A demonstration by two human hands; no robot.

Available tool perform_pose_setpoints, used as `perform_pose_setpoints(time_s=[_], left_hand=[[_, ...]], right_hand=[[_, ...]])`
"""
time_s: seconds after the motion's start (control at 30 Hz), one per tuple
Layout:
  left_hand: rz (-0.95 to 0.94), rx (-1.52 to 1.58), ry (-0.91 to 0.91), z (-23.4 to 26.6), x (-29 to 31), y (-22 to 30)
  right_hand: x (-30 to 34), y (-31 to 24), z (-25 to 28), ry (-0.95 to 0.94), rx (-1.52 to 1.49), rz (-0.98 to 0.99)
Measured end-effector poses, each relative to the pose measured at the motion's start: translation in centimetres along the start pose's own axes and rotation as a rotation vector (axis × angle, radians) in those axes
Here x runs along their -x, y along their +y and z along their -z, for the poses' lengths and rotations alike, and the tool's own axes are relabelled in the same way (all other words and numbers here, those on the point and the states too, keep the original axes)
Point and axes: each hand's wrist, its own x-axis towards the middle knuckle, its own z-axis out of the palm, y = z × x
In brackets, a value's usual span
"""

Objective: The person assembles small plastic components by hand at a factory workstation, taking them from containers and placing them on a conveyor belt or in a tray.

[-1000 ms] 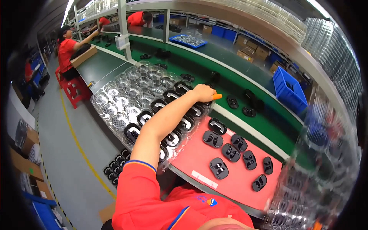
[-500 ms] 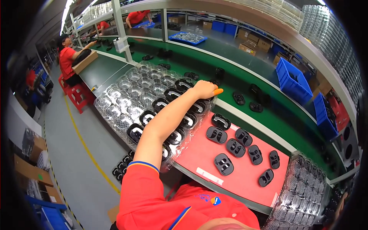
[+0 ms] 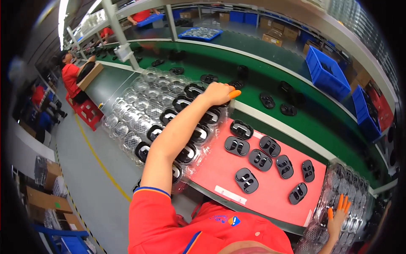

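My left hand (image 3: 218,94), with an orange finger cot on the thumb, is closed over the far right corner of a clear plastic blister tray (image 3: 141,99). Its fingertips and whatever they grip are hidden beneath it. Glossy black oval parts (image 3: 182,103) fill the pockets on the tray's right side, partly covered by my forearm. My right hand (image 3: 337,220) is open, fingers apart with orange cots, over another clear tray (image 3: 338,182) at the right. Between the trays, several black oval parts with two slots (image 3: 260,160) lie on a red mat (image 3: 275,199).
Beyond the mat runs a green conveyor belt (image 3: 253,91) with scattered black parts (image 3: 267,100). Blue crates (image 3: 327,80) stand at the far right, and a blue tray (image 3: 200,34) at the back. A person in red (image 3: 72,76) sits at the bench on the left, near a red stool (image 3: 86,113).
My right hand has come into view over the right-hand tray. My left hand stays at the left tray's far corner. The view has shifted slightly.
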Motion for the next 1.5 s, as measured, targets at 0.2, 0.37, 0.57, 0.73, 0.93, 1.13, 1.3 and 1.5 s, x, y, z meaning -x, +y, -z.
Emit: perform_pose_setpoints(time_s=[0.2, 0.37, 0.57, 0.73, 0.93, 1.13, 1.3, 1.5], left_hand=[[-0.051, -0.070, -0.048, 0.0, 0.3, -1.1], [-0.004, -0.005, -0.010, 0.2, 0.2, -1.7], [-0.008, 0.054, -0.021, -0.1, -0.4, -0.2], [0.005, 0.034, -0.039, 0.6, 0.5, -0.4], [0.048, 0.017, -0.103, 0.2, -0.1, -0.2], [-0.069, 0.042, 0.001, 0.7, 0.2, -0.5], [0.005, 0.072, -0.003, 0.5, -0.1, -0.2], [-0.014, 0.022, -0.007, 0.2, 0.2, -1.0]], right_hand=[[-3.4, 2.4, -0.8, -0.008, -0.265, 0.052], [-3.7, 7.0, -2.8, 0.096, -0.207, -0.060], [-3.4, 8.2, -2.0, 0.048, -0.211, -0.083], [-5.3, 4.1, -1.8, 0.036, -0.225, 0.131], [-7.3, 6.0, -2.9, 0.052, -0.171, 0.098], [-7.5, 6.0, -4.0, 0.070, -0.214, 0.113], [-9.5, 6.4, -3.0, 0.432, -0.429, 0.216], [-17.2, -8.1, 2.3, 0.530, -0.356, 0.677]])
